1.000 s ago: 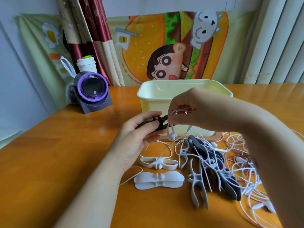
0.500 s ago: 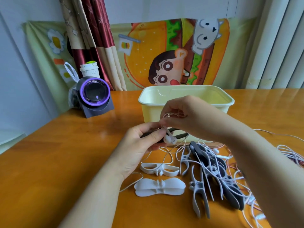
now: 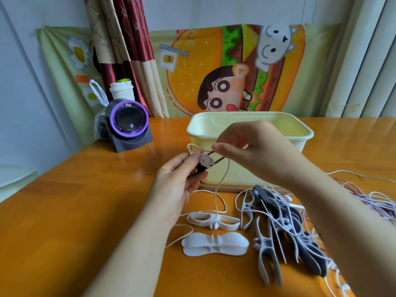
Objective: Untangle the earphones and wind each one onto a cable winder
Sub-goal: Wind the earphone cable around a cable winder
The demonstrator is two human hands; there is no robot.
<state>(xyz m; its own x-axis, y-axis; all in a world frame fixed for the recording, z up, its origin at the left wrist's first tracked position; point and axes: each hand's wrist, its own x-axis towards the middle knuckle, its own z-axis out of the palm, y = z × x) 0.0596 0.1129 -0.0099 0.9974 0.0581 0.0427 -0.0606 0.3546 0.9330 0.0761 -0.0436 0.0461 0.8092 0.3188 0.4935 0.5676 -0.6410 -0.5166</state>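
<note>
Left hand (image 3: 180, 185) gripping the black winder (image 3: 200, 168) and earbud (image 3: 206, 161), right hand (image 3: 250, 151) pinching the cord (image 3: 222, 181), the person risks the slack snagging a white winder (image 3: 216, 224) below.

Black cable winder (image 3: 200, 168) held off the worktop (image 3: 85, 211), gripped in the left hand (image 3: 180, 185). White earbud (image 3: 206, 161) pressed against it. White cable (image 3: 220, 185) trails down slack from the fingers (image 3: 218, 146) of the right hand (image 3: 252, 151). Two white butterfly-shaped winders lie flat: open-frame one (image 3: 213, 219), solid one (image 3: 215, 244) just nearer. To the person's right, heap of black and white winders (image 3: 285, 228), tangled earphone cables (image 3: 375, 200) threaded through.
</note>
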